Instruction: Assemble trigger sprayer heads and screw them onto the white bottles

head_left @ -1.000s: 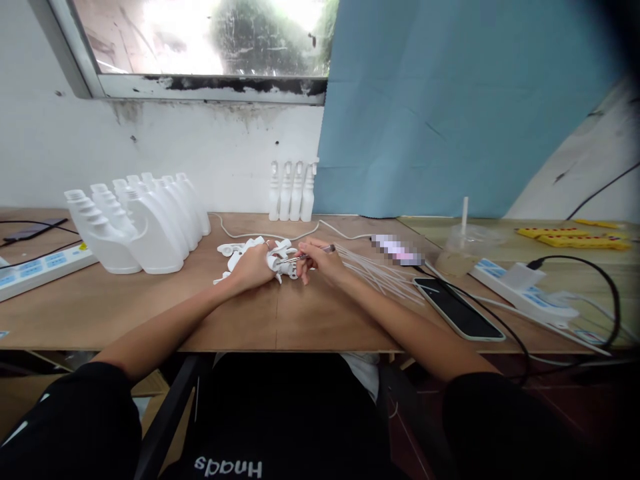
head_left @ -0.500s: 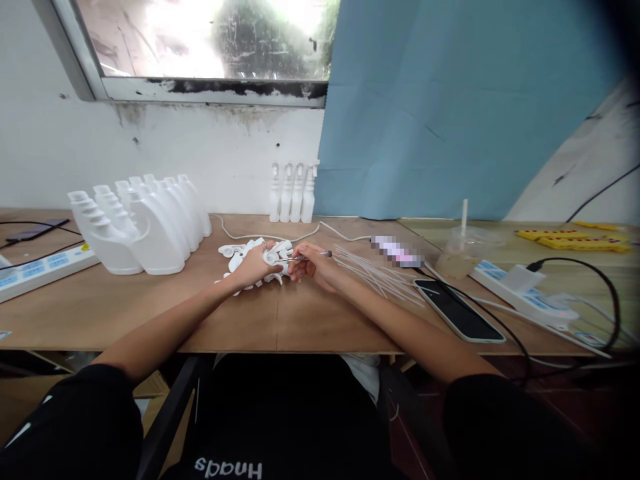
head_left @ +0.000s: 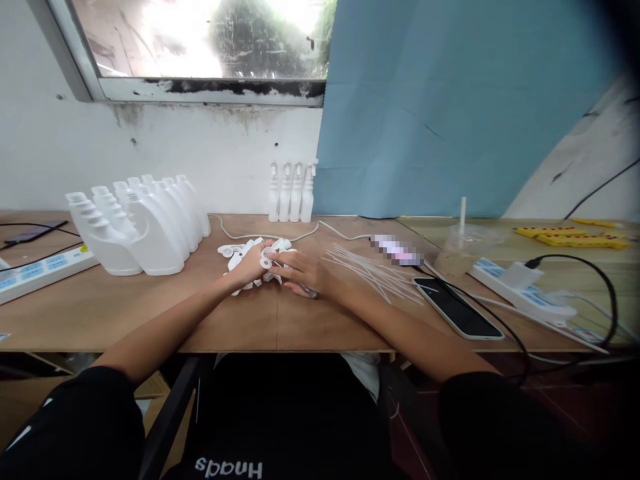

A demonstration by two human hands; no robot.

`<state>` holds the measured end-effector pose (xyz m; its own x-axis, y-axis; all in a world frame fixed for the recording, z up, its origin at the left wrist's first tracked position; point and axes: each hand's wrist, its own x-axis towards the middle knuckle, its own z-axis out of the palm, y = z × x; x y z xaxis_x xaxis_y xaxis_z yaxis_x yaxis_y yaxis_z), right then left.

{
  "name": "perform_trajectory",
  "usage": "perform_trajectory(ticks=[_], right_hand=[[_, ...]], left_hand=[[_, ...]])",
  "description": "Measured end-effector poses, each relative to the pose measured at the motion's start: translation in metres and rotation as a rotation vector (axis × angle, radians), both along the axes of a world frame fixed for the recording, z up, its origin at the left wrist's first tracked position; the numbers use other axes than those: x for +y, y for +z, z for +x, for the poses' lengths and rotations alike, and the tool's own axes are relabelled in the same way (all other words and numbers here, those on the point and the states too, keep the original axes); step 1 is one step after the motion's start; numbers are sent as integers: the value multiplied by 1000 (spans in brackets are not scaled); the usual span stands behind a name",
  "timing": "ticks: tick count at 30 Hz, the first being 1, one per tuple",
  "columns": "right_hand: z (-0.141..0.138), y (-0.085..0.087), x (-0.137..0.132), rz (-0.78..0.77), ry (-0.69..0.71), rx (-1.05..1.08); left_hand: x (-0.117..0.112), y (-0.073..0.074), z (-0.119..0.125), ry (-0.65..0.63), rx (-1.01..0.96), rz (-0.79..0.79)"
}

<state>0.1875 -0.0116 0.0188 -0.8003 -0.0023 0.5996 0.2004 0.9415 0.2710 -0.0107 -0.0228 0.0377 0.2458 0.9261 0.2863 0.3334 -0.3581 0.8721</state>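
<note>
My left hand [head_left: 253, 265] is closed around a white plastic spray-trigger head, whose round collar [head_left: 266, 260] faces toward my right hand. My right hand [head_left: 305, 272] is beside it, its fingertips reaching to the collar. A slim metal tool with a dark rounded end [head_left: 311, 293] sticks out below the right fingers, held in that hand; most of it is hidden. More white trigger heads [head_left: 231, 251] lie in a pile beneath and around my left hand. To the right of my hands, thin white plastic tubes [head_left: 373, 270] are spread loosely across the wooden table [head_left: 235, 327].
Several white bottles [head_left: 163, 233] stand at the left. Slim spray bottles [head_left: 291, 197] line the wall. On the right are a phone [head_left: 457, 308], a cup with a straw [head_left: 453, 253], a power strip [head_left: 523, 293] and yellow packets [head_left: 570, 237]. Another power strip [head_left: 47, 270] is far left.
My right hand has turned and stretched its fingers over the trigger head's collar. The metal tool has swung from level to slanting down toward me. My left hand has stayed nearly in place.
</note>
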Motion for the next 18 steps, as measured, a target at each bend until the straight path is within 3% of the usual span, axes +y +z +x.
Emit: perform_trajectory(ticks=[4,11,18], right_hand=[[-3,-1,-1,-6,-43,16],[-7,-3,-4,-60,-72,68],[11,4,12,-82,-128,301]], left_hand=[[7,-4,-5,46,46,88],[2,-1,-4,113,158,106],[14,2,-23,223,383,232]])
